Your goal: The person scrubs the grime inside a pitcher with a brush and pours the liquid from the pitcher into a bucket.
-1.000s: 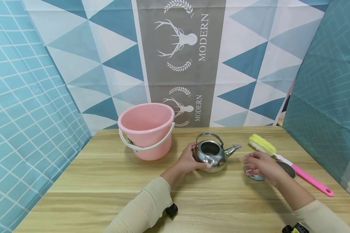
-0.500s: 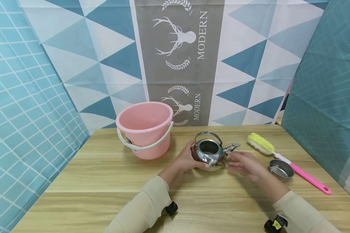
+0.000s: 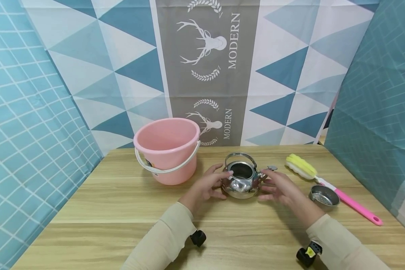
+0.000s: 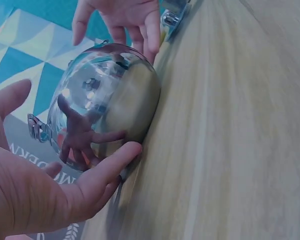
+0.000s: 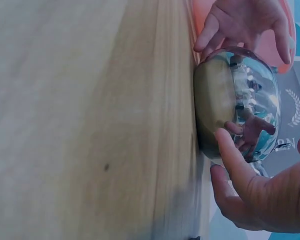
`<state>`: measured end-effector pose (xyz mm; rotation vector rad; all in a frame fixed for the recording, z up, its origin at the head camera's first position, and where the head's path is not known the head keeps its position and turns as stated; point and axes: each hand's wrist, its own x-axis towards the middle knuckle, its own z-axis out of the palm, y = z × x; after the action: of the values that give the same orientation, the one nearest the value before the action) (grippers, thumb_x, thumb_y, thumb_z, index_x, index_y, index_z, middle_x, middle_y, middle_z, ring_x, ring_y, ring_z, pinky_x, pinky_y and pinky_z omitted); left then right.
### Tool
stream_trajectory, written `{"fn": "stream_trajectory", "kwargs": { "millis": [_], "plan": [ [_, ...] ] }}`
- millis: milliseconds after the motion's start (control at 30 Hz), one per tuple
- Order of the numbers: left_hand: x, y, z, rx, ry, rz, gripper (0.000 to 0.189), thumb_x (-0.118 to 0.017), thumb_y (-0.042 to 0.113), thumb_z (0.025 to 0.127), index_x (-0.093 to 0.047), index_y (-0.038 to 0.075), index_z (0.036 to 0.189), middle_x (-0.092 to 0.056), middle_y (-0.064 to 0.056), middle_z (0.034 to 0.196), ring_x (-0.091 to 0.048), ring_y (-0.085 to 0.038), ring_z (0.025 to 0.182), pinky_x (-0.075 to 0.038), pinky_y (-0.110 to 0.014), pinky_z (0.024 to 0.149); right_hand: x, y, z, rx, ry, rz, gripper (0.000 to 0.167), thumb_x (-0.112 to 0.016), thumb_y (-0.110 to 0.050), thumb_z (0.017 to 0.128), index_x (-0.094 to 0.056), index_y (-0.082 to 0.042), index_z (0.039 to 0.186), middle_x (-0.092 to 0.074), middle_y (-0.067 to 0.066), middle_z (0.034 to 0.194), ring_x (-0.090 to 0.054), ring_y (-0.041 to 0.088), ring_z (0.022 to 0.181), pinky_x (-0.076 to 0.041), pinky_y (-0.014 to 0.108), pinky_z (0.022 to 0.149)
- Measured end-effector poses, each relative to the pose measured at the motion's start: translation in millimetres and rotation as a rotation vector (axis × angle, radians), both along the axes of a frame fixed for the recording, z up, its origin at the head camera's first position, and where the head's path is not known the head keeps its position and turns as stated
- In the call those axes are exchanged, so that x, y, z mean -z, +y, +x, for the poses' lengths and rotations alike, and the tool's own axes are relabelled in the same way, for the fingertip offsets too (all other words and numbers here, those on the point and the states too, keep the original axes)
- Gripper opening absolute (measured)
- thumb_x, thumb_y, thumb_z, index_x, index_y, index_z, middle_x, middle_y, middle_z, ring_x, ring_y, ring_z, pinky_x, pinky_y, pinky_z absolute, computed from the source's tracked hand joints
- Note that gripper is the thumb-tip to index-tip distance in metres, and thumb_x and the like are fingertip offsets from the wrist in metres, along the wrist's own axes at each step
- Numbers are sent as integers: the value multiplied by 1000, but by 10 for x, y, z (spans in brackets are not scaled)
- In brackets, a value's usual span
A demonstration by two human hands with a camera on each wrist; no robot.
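Note:
A shiny steel kettle (image 3: 241, 188) stands upright on the wooden table, its top uncovered and its hoop handle raised. Its spout points right. My left hand (image 3: 204, 186) is at the kettle's left side, fingers spread and curving loosely; one fingertip is close to its rim. On the spout side is my right hand (image 3: 280, 187), fingers apart, partly covering the spout. In both wrist views the palms face the round body of the kettle (image 4: 110, 95); whether the fingertips touch it I cannot tell. A small steel bowl-shaped piece (image 3: 325, 195) sits to the right.
Behind and left of the kettle stands a pink bucket (image 3: 168, 161) with a white handle. A sponge brush (image 3: 302, 167) with a pink handle lies at the right. In the left wrist view a shiny metal knob (image 4: 170, 20) shows beyond the right hand. Patterned cloth surrounds the table.
My right hand has come left, from beside the steel bowl to the kettle's spout side. My left hand has loosened from the kettle and spread its fingers. The kettle stays in place.

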<state>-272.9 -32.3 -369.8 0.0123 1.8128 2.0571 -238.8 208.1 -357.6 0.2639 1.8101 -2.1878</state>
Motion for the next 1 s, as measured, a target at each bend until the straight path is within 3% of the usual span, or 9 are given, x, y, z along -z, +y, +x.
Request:
{"fn": "stream_trajectory", "kwargs": {
  "millis": [100,267,400,567,867,1000],
  "plan": [
    [-8,10,-9,-14,-26,23,79,-77,27,84,-34,16,150,-42,-24,143,-40,-47,131,-54,-60,73,7,-9,-38,-15,-15,-9,66,-57,-32,98,-23,0,145,-16,37,148,-26,52,135,-50,56,88],
    [4,64,-19,-45,-11,-19,71,-78,20,83,-43,13,144,-52,-21,131,-54,-41,117,-56,-54,70,34,-39,-86,-29,-31,6,50,-61,-34,96,-37,-6,130,-34,31,139,-38,48,129,-50,56,89],
    [3,90,-19,-68,6,-45,66,-78,15,82,-47,11,141,-58,-19,118,-62,-34,102,-58,-51,66,45,-79,-74,-33,-3,8,48,-59,-25,98,-33,-1,130,-36,28,131,-39,50,127,-51,56,87],
    [2,85,-15,-69,12,-48,67,-78,12,82,-47,9,141,-60,-20,114,-64,-32,95,-58,-50,64,38,-103,-57,-15,6,-6,40,-60,-16,97,-32,-3,121,-36,21,117,-49,45,114,-52,57,84],
    [-8,61,2,-61,20,-25,67,-77,7,82,-47,8,142,-63,-19,107,-66,-29,87,-57,-53,67,63,-135,-48,3,42,2,39,-60,-10,95,-30,-2,118,-41,21,110,-60,34,92,-55,55,78],
    [-36,58,23,-57,21,-23,66,-76,6,82,-47,8,142,-63,-17,102,-66,-26,82,-57,-54,69,52,-141,-26,8,53,-2,40,-60,-9,95,-28,-3,118,-42,21,110,-61,33,91,-55,54,77]
  ]
}}
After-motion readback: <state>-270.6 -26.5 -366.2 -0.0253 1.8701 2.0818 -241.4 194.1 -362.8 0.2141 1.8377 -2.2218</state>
